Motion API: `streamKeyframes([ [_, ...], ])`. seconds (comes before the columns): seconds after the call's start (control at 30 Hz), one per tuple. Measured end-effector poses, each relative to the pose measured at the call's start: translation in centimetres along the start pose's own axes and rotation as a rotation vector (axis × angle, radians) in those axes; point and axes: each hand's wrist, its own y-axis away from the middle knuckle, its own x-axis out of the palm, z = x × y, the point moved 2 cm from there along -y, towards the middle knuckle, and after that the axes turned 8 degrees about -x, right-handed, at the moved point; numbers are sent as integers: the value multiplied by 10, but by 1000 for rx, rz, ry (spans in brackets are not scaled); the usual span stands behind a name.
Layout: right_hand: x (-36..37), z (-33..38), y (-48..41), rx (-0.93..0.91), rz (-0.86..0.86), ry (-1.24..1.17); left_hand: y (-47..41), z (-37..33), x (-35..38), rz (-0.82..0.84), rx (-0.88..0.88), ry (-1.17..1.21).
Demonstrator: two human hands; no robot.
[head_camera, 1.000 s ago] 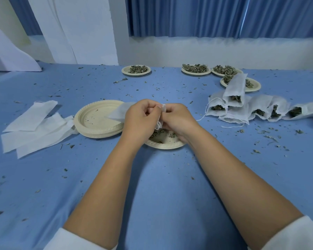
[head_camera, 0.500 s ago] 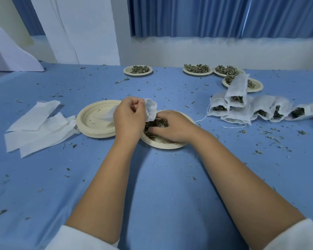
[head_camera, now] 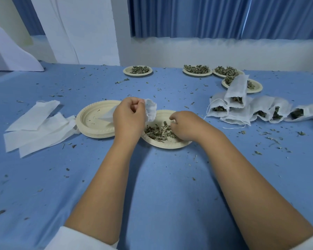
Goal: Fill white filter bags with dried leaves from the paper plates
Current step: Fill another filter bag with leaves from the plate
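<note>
Left hand [head_camera: 128, 116] pinches the open mouth of a white filter bag [head_camera: 150, 111] just above a round beige paper plate [head_camera: 170, 144] holding dried green leaves [head_camera: 159, 131].
The right hand [head_camera: 185, 125] curls its fingers down into these leaves; whether it grips any I cannot tell, as the fingertips are hidden. A stack of empty beige plates [head_camera: 90, 120] lies partly behind the left hand. At the right lie filled white bags [head_camera: 242, 112], the last one cut off by the edge.

Soft white filter bag [head_camera: 150, 112] held up, mouth open, beside a round beige paper plate [head_camera: 170, 144], crumbled grey-green dried leaves [head_camera: 158, 132] on it
</note>
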Motion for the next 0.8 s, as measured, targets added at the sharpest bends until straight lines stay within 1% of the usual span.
streamKeyframes([
  [0.07, 2, 4, 2, 5, 57, -10, 1, -1, -1, 1, -1, -5],
  [0.1, 0, 6, 3, -7, 58, -61, 1, -1, -1, 1, 0, -7],
  [0.17, -4, 9, 5, -6, 27, -254, 1, 0, 0, -2, 1, -6],
  [0.23, -11, 8, 7, -4, -15, -318, 1, 0, 0, -4, 1, -6],
  [0.33, -17, 5, 10, 42, -28, -161, 0, 0, 0, 5, 2, 2],
  [0.4, -16, 5, 12, 74, 28, -86, 0, 1, 0, 6, 8, 5],
  [0.43, -14, 7, 13, 66, 53, -97, 0, 1, 0, 5, 12, 6],
  [0.47, -12, 8, 14, 59, 71, -161, 0, 1, 0, 3, 17, 6],
  [0.57, -8, 12, 14, 45, 84, -482, 0, 2, 0, 0, 23, 9],
  [0.63, -11, 10, 13, 35, 59, -546, 0, 2, -1, -2, 26, 14],
  [0.7, -14, 2, 12, 6, 25, -418, 0, 1, -1, -3, 28, 15],
  [0.8, -11, -4, 11, -48, 89, -208, 0, 2, -1, -4, 24, 18],
])
